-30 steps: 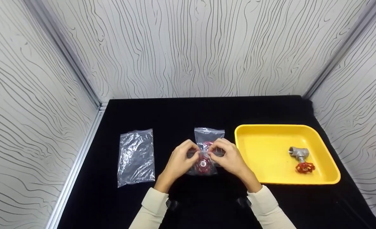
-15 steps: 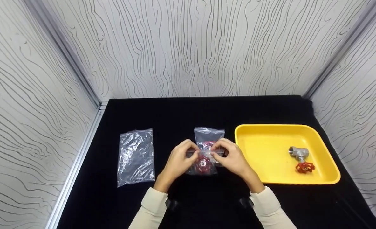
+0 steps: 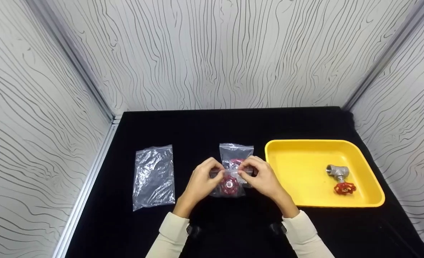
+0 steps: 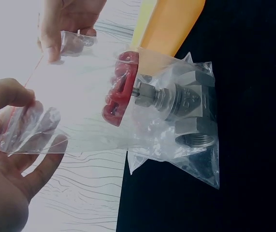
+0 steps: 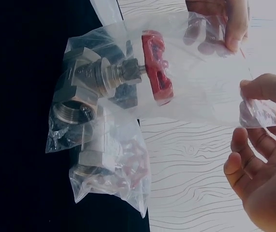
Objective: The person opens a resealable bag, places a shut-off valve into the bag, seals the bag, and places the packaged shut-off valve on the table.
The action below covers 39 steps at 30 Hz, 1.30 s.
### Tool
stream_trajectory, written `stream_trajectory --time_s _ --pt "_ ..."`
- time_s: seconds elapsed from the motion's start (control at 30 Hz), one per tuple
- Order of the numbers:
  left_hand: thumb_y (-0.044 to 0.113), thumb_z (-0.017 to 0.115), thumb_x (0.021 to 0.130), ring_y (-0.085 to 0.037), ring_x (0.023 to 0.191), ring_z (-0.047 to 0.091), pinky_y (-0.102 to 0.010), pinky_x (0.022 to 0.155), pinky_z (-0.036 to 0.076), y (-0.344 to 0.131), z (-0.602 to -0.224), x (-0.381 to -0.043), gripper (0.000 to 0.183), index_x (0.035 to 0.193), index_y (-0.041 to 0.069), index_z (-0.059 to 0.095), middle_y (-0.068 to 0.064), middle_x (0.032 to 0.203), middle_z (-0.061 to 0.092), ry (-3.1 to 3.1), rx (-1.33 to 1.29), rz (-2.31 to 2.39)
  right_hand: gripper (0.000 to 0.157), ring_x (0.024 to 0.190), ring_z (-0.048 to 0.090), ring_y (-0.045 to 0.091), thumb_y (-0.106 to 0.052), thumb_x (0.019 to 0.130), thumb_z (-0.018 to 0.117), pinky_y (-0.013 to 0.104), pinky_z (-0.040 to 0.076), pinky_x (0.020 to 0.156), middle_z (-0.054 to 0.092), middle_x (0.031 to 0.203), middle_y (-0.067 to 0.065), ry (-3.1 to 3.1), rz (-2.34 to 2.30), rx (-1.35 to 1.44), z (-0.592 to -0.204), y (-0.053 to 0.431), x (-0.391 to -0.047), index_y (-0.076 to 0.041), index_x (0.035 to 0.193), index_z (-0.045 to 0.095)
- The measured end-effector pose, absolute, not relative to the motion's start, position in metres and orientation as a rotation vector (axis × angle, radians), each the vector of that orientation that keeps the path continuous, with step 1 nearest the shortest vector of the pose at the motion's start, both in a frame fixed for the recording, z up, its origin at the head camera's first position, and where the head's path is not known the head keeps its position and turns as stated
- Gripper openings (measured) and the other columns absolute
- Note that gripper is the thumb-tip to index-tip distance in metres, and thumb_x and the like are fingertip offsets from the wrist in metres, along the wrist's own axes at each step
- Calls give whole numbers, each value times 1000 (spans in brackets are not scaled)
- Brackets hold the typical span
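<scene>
Between the two hands stands a clear zip bag (image 4: 87, 106) with a gate-type valve inside, its metal body (image 4: 188, 108) at the bottom and its red handwheel (image 5: 157, 67) above. The left hand (image 3: 201, 181) pinches the bag's zip edge near one corner between thumb and fingers. Near the other corner, the right hand (image 3: 263, 179) pinches the same edge. Just behind lies a second zip bag (image 3: 235, 152) holding another valve with a red handwheel; the held bag and right hand partly hide it.
A yellow tray (image 3: 298, 143) stands to the right with one loose valve (image 3: 339, 175) in it. At left, a flat clear zip bag (image 3: 153, 179) lies on the black cloth (image 3: 190, 129). Patterned panels (image 3: 212, 53) enclose the back and sides.
The right hand's fingertips have slid slightly to the right along the bag's top edge. The left hand and the bag have hardly moved.
</scene>
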State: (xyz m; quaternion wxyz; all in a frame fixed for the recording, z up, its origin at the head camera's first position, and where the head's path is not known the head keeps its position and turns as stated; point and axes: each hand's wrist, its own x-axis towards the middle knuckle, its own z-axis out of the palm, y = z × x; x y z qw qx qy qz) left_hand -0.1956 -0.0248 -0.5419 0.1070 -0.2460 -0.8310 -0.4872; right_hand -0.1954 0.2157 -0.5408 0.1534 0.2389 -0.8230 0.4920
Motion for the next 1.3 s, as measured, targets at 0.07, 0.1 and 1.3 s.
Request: stream_trajectory --time_s 0.07,0.1,1.3 --pt "5 73 94 -10 94 69 -27 88 62 -25 -542 -195 7 93 12 72 2 98 71 -2441 -724 -1436 16 71 56 22 -4 86 87 23 44 61 71 90 -1 -2363 1439 687 -541 218 -195 -15 93 77" --pt "4 73 94 -10 94 69 -27 88 63 -25 -543 -194 9 93 13 72 2 98 71 -2440 -724 -1434 16 71 55 22 -5 86 87 24 45 61 71 90 -1 -2363 1446 688 -541 219 -195 -16 93 77" --pt "7 73 95 -10 93 70 -26 88 63 -28 -542 -192 6 92 11 72 -3 96 73 -2419 -707 -1477 19 71 54 15 2 88 84 19 44 62 69 83 1 -2283 1571 630 -547 229 -193 -16 87 78"
